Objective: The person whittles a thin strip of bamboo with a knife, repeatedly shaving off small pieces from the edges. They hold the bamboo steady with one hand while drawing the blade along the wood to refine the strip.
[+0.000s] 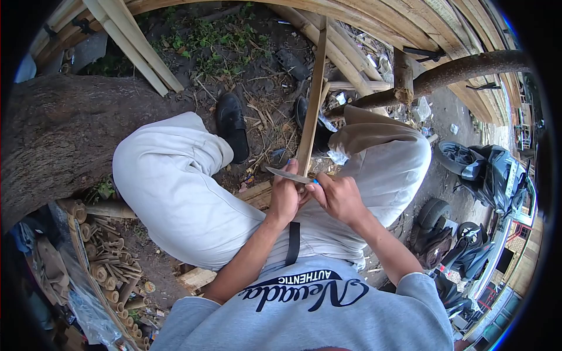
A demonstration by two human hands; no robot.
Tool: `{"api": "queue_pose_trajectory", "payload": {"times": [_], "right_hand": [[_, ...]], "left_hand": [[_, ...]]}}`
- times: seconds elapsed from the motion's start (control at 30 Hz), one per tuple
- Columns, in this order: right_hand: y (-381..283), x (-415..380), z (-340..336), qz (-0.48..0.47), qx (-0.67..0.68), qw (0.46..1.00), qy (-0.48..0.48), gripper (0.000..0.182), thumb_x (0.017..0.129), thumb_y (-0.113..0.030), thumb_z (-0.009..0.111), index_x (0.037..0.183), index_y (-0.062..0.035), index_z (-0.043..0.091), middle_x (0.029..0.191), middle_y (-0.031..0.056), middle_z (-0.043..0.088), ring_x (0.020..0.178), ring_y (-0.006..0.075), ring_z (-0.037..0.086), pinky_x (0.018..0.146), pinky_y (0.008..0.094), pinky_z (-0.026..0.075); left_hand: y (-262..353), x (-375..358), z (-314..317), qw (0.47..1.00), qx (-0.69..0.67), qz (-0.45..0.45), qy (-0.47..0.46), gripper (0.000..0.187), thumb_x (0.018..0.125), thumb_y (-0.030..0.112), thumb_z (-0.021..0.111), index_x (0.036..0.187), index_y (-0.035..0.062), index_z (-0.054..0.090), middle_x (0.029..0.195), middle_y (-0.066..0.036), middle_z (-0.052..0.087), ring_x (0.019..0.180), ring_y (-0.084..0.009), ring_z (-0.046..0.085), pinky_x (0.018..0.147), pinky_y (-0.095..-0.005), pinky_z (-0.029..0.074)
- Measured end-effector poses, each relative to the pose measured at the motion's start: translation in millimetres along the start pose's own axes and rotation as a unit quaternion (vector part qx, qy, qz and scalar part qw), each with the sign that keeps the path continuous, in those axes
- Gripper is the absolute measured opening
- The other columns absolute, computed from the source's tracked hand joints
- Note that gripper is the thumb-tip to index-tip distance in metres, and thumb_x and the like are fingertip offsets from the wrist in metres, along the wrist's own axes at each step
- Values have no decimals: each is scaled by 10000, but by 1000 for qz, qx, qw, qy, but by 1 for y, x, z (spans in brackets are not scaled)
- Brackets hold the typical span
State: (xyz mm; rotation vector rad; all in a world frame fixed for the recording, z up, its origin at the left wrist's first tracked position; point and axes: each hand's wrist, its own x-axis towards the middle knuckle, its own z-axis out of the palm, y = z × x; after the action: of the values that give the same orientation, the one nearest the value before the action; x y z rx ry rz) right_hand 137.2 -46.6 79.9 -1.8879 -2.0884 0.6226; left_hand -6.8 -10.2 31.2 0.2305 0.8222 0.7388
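Observation:
My left hand is closed around the near end of a long, narrow bamboo strip, which runs away from me between my knees. In my right hand is a knife, its handle mostly hidden by the fingers. The knife blade points left and lies across the strip's near end, over my left fingers. Small blue patches show at the fingertips of both hands. Both hands are close together above my lap, over light trousers.
A thick trunk lies at left, with stacked bamboo pieces below it. Long bamboo slats curve across the top. A branch extends at upper right. Motorbikes stand at right. Litter and plants cover the ground ahead.

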Motion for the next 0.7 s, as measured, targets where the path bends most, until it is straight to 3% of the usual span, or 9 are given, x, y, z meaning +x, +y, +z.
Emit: {"api": "queue_pose_trajectory", "payload": {"times": [0.1,0.17,0.23,0.3,0.33,0.43,0.6,0.67,0.7], "right_hand": [[22,18,1,77,-44,995,35,468,1019,-446,516,759,-57,530,568,192,590,560,416,616,502,503,483],[26,36,-6,182,-45,981,41,393,1024,-354,534,794,-36,538,598,210,581,586,441,592,527,512,459],[4,24,-5,143,-40,987,62,402,1024,-367,534,787,-42,542,584,207,577,574,438,593,522,516,459],[-15,13,-13,41,-33,999,-10,416,1026,-379,530,777,-46,545,584,207,580,560,434,591,512,518,456],[-19,10,-17,32,-39,999,-19,418,1028,-380,529,775,-47,546,579,206,576,549,429,591,503,520,452],[10,20,-13,90,-69,993,13,415,1029,-376,526,783,-42,545,581,208,577,554,428,595,502,518,451],[0,10,-2,84,-7,996,19,428,1031,-401,510,784,-53,546,548,199,574,537,434,600,482,504,472],[-22,-5,-1,78,45,996,-19,425,1030,-406,506,800,-51,547,578,217,583,581,452,609,543,530,487],[-25,-9,1,77,69,995,-13,429,1029,-411,506,803,-50,548,589,223,588,593,455,611,559,536,489]], "left_hand": [[-9,4,-3,997,46,-9,65,408,1077,367,428,793,93,535,553,28,424,374,-65,322,371,-244,225],[0,-2,0,999,23,-18,23,422,1077,371,426,776,93,526,550,28,421,374,-68,329,371,-245,228],[1,-1,-7,1000,2,-25,-18,436,1078,375,425,759,93,517,548,28,419,375,-70,337,372,-245,230],[-5,7,-21,961,258,94,4,461,1083,377,397,896,14,611,715,-43,545,542,-147,479,446,-311,380],[-3,6,-25,979,201,23,-21,479,1082,378,379,929,-7,621,736,-72,554,569,-182,513,459,-319,400],[5,-3,5,976,211,37,42,447,1072,429,398,944,58,610,697,30,484,538,-62,435,422,-233,338],[3,0,-8,959,280,41,29,430,1071,431,412,999,58,613,777,24,519,681,-78,513,514,-275,454],[4,-1,-8,938,326,111,24,544,1078,401,357,880,-54,581,704,-196,552,619,-279,538,620,-418,440],[2,0,-8,939,325,111,21,544,1078,401,357,880,-54,581,704,-196,552,619,-279,538,620,-418,440]]}}
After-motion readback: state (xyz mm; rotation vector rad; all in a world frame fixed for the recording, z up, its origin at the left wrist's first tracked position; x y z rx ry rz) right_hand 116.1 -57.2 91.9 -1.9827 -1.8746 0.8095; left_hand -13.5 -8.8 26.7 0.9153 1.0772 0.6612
